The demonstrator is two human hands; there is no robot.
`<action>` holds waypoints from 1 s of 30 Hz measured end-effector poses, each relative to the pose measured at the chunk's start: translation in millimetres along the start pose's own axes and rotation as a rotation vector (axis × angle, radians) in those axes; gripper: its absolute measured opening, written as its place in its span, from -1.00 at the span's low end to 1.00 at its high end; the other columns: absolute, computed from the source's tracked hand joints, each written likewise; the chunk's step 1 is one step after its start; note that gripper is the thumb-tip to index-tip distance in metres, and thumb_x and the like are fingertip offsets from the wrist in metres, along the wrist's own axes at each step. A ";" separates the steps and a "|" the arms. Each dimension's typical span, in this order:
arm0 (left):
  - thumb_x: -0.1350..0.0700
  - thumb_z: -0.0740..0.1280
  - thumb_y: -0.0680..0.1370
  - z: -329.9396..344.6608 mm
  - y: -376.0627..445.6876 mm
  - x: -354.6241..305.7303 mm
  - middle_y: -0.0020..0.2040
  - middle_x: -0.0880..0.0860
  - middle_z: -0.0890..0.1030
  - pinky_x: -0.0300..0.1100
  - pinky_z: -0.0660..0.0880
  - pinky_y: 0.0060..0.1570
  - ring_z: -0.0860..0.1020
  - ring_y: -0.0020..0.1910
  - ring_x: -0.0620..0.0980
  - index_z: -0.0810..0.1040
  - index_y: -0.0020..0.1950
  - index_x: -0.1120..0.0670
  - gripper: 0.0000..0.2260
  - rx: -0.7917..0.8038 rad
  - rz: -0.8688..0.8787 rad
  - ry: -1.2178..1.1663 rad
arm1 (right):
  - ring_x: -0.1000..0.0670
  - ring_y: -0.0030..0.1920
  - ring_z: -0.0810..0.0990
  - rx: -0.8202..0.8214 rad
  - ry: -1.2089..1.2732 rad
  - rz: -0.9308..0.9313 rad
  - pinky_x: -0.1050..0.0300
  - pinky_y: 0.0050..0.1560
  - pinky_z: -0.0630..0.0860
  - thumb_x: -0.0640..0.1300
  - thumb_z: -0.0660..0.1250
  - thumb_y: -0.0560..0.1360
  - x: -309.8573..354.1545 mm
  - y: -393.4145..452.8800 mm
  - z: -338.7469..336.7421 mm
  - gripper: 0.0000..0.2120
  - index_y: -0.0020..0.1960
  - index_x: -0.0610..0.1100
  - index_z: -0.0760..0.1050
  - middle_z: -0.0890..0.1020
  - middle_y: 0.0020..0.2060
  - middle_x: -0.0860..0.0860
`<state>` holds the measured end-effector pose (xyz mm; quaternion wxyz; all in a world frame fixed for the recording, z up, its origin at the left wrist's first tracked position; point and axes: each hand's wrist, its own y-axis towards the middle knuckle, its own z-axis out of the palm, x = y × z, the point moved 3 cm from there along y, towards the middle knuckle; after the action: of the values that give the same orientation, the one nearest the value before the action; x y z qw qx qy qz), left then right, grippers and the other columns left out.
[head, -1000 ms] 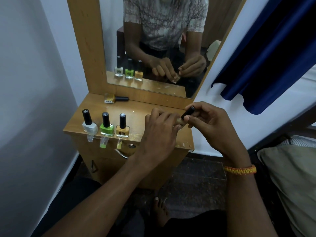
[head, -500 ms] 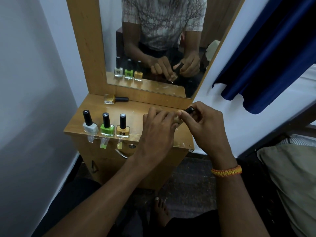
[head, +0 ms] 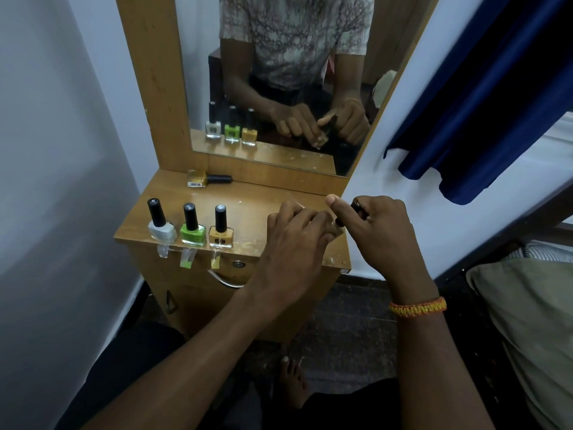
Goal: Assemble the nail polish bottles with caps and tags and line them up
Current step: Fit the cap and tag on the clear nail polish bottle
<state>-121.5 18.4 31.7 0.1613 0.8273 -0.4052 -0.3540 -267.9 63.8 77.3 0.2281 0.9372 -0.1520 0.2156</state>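
A: Starting at the left of the frame, what stands on the wooden dresser top (head: 248, 209)?

B: Three capped bottles stand in a row along its front edge: a white bottle (head: 162, 228), a green bottle (head: 193, 233) just beside it, and an orange bottle (head: 220, 236) next. Each has a squat glass body and a tall black cylindrical cap, and a small clear tag hangs from each over the edge. Behind them, in the upper left of the top, a gold glitter bottle (head: 198, 178) lies on its side near the mirror (head: 279, 72).

A: And the hands?

B: Right of centre, the left hand (head: 294, 240) curls its fingers round the bottle being assembled; that bottle is almost wholly hidden, and only the mirror shows a pale glass body in the grip. The right hand (head: 378, 231) pinches a black cap (head: 356, 207) between thumb and fingers, tilted over the bottle's neck.

A: How would such a bottle handle?

B: Probably light, but rigid and breakable, with smooth glass that could slip. Its flat sides look like the best place to grip, low on the body, while the cap is turned by its narrow shaft. The cap seems hard plastic, slim enough to need a fingertip pinch. The tags look thin and floppy, easy to crease.

A: Is the cap seated?

B: That cannot be told; the fingers cover the joint.
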 end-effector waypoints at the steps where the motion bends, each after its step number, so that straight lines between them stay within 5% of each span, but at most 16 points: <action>1: 0.08 0.30 0.66 -0.1 0.3 0.4 0.16 0.00 0.60 -0.16 0.17 0.06 0.38 0.20 0.02 0.55 0.29 0.07 -0.78 -0.003 -0.010 -0.002 | -0.02 -0.40 0.52 0.002 -0.002 0.000 -0.07 -0.29 0.53 0.44 0.14 0.56 0.6 -1.1 -0.8 -0.33 -0.30 -0.11 0.59 0.53 -0.47 0.00; 3: 0.07 0.30 0.65 -0.8 0.6 1.1 0.18 0.01 0.59 -0.15 0.17 0.07 0.37 0.21 0.02 0.54 0.31 0.07 -0.75 -0.003 -0.025 0.001 | 0.03 -0.35 0.56 0.018 0.010 -0.024 -0.01 -0.26 0.56 0.42 0.13 0.58 2.7 -2.4 -3.4 -0.40 -0.19 -0.07 0.61 0.57 -0.40 0.07; 6: 0.05 0.30 0.65 -1.9 0.7 3.1 0.21 0.01 0.58 -0.16 0.17 0.08 0.36 0.23 0.02 0.53 0.34 0.05 -0.72 0.011 -0.039 0.011 | 0.19 -0.13 0.63 0.098 0.151 -0.078 0.39 -0.15 0.50 0.24 0.24 0.64 2.8 -4.0 -10.4 -0.66 0.17 0.01 0.57 0.65 -0.14 0.18; 8: 0.03 0.29 0.64 -2.0 0.8 4.8 0.21 0.01 0.58 -0.15 0.17 0.09 0.35 0.23 0.02 0.53 0.35 0.04 -0.72 0.021 -0.039 0.021 | 0.18 -0.03 0.63 0.178 0.158 -0.149 0.37 -0.06 0.55 0.07 0.36 0.65 0.9 -4.5 -14.4 -0.77 0.27 0.05 0.56 0.64 -0.03 0.18; 11: 0.03 0.29 0.64 -2.8 1.5 7.9 0.22 0.02 0.57 -0.16 0.16 0.09 0.35 0.23 0.03 0.53 0.33 0.03 -0.73 0.025 -0.030 0.048 | 0.13 -0.02 0.64 0.222 0.154 -0.197 0.19 -0.01 0.61 -0.06 0.42 0.62 -0.7 -6.0 -13.6 -0.86 0.17 -0.02 0.65 0.67 -0.03 0.14; 14: 0.06 0.32 0.63 -4.6 2.3 9.7 0.23 0.03 0.58 -0.17 0.14 0.09 0.37 0.23 0.05 0.54 0.31 0.05 -0.74 0.025 -0.004 0.051 | 0.14 -0.10 0.64 0.223 0.159 -0.154 0.12 -0.06 0.63 0.00 0.42 0.60 0.8 -4.4 -13.5 -0.84 0.11 -0.04 0.68 0.68 -0.12 0.15; 19: 0.06 0.38 0.59 -2.7 1.0 11.3 0.23 0.05 0.58 -0.10 0.23 0.12 0.36 0.24 0.05 0.55 0.32 0.06 -0.70 0.028 0.016 0.080 | 0.15 -0.30 0.61 0.191 0.007 -0.126 0.34 -0.26 0.49 0.09 0.39 0.60 9.3 -1.6 -10.2 -0.78 -0.07 -0.05 0.64 0.64 -0.31 0.11; 26: 0.05 0.27 0.65 -7.0 0.1 9.8 0.24 0.03 0.57 -0.12 0.18 0.12 0.38 0.25 0.05 0.52 0.37 0.07 -0.70 0.026 -0.003 0.033 | 0.05 -0.40 0.59 0.095 0.004 -0.095 -0.03 -0.24 0.59 0.27 0.25 0.62 11.2 -1.0 -3.7 -0.56 -0.25 -0.01 0.57 0.60 -0.43 0.03; 28: 0.06 0.30 0.65 -5.3 -0.2 7.5 0.23 0.01 0.57 -0.13 0.16 0.10 0.38 0.26 0.05 0.53 0.31 0.04 -0.75 0.042 0.008 0.039 | 0.06 -0.38 0.57 0.062 0.003 -0.088 -0.05 -0.23 0.58 0.34 0.16 0.62 9.0 -2.2 -4.4 -0.47 -0.23 -0.02 0.59 0.61 -0.40 0.08; 30: 0.05 0.28 0.64 -4.8 -0.2 6.5 0.23 0.01 0.57 -0.15 0.12 0.09 0.37 0.27 0.04 0.53 0.30 0.03 -0.76 0.050 0.008 0.033 | 0.10 -0.30 0.60 0.069 0.034 -0.056 0.01 -0.20 0.59 0.39 0.11 0.62 5.5 -3.3 -9.5 -0.46 -0.01 -0.01 0.63 0.63 -0.30 0.11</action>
<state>-115.2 13.4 32.0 0.1484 0.8353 -0.4145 -0.3293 -265.0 70.2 86.4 0.2041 0.9446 -0.1141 0.2301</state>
